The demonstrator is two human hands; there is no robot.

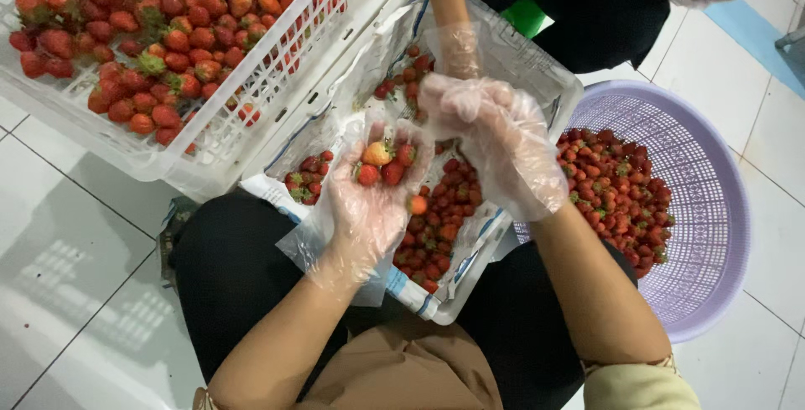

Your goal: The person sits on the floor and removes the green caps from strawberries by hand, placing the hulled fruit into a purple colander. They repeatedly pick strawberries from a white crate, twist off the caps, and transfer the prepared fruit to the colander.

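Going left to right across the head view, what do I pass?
White slatted plastic crate of strawberries → left hand in a clear plastic glove, cupping a few strawberries → right hand in a clear glove → round lilac plastic basket holding strawberries.

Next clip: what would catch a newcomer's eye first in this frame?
The red strawberries everywhere: heaped in the white crate at upper left, filling the lilac basket at right, and spread in the white tray on the person's lap. At the centre, the left hand in a loose clear plastic glove cups a few strawberries palm-up, with the gloved right hand just above. A second person's gloved hand reaches into the tray from the top.
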